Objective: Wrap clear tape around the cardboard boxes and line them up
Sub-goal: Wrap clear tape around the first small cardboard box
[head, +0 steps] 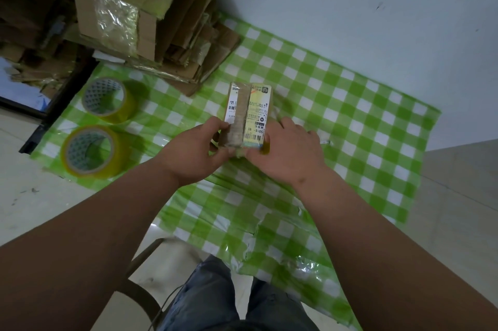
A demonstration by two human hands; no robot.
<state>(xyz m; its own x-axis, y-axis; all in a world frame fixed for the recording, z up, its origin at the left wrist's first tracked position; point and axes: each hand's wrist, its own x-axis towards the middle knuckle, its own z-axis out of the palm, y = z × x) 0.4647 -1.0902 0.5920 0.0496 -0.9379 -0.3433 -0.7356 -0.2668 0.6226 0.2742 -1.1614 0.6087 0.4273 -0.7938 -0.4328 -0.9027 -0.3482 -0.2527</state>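
Observation:
A small cardboard box (246,112) with white and yellow shipping labels sits in the middle of a green-checked sheet (350,120). My left hand (194,150) grips its near left corner with curled fingers. My right hand (288,150) holds the near right edge, and something yellowish that may be a tape roll shows under its fingers. Two rolls of clear yellowish tape lie to the left: one (107,99) farther away, one (93,151) nearer.
A stack of flattened cardboard and a larger taped box (129,13) stands at the back left, by a white wall (350,7). Grey floor surrounds the sheet. My knees in jeans (229,298) are at the bottom, beside a stool edge.

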